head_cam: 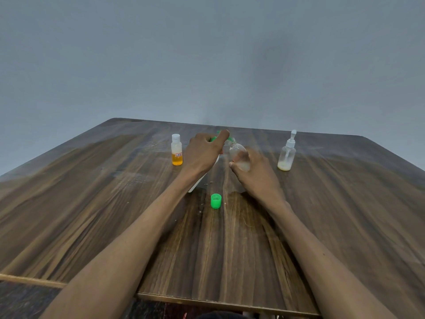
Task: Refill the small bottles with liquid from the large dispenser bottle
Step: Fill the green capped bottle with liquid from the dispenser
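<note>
Small clear bottle (238, 155) nearly empty; orange-filled bottle (176, 150) half full

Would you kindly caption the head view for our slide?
Left hand presses the green pump while the right hand holds a clear small bottle at its spout.

Both forearms bare to the lower frame edge; no sleeves visible. Left hand (202, 153) and right hand (257, 173) ungloved. No rings or watch seen.
</note>
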